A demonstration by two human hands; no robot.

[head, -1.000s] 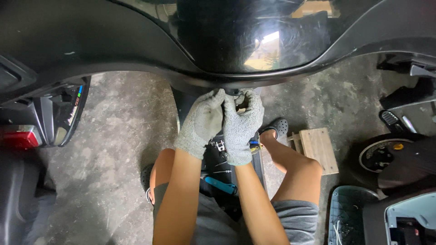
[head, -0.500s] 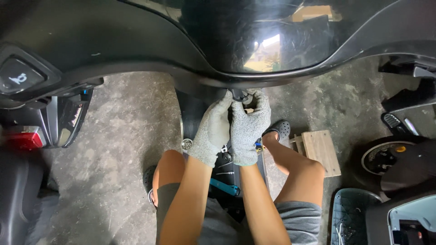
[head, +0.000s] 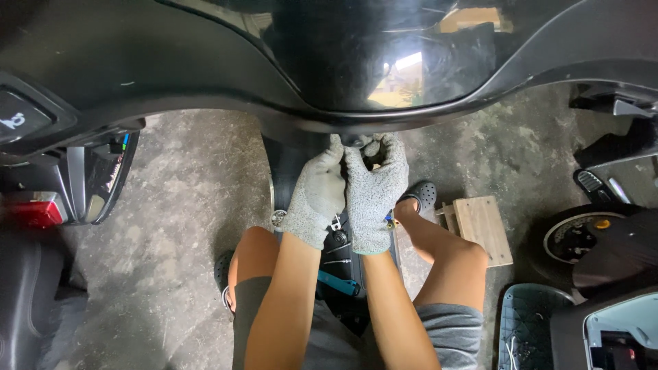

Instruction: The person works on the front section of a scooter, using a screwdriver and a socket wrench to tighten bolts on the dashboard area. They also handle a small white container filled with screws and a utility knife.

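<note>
The head view looks straight down on a seated person. Both hands wear grey knit gloves and are raised side by side, touching, under the lower edge of a glossy black panel point(head: 329, 75) that spans the top of the picture. The left hand point(head: 319, 195) lies with its fingers pointing up to the panel's edge. The right hand point(head: 375, 195) is curled, its fingertips bent around a small dark part point(head: 356, 141) just beneath that edge. Whether either hand truly grips the part cannot be told, as the gloves hide it.

Below the wrists, between the knees, lies a dark tray point(head: 343, 264) with screws and small metal bits, and a teal strap point(head: 337, 282) crosses it. The person wears grey shorts and dark clogs; one clog point(head: 419, 195) sits just right of the right hand. A small wooden block point(head: 483, 229) rests on the concrete floor point(head: 185, 233) near the right knee. A wheel point(head: 582, 236) shows at the right edge, and a red lamp point(head: 31, 212) at the left.
</note>
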